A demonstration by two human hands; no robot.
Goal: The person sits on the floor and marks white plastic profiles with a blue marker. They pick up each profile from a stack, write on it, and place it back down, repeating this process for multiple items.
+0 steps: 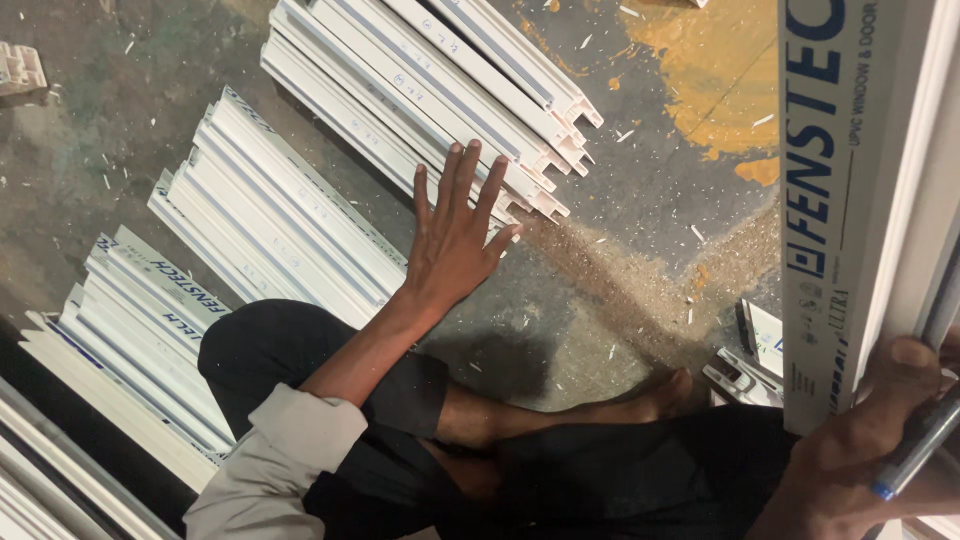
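White plastic bars with thin blue stripes lie on a grey floor stained yellow-orange; the trousers are black, the sleeve pale grey.

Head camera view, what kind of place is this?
Likely a window-frame workshop: stacks of white plastic profiles lie on a dusty concrete floor strewn with shavings, and the right hand holds another profile.

right hand: cut off by the near and right edges; its grip mostly hidden behind the white profile
white profile: top cut off by the far edge
far-left scrap: too small to tell
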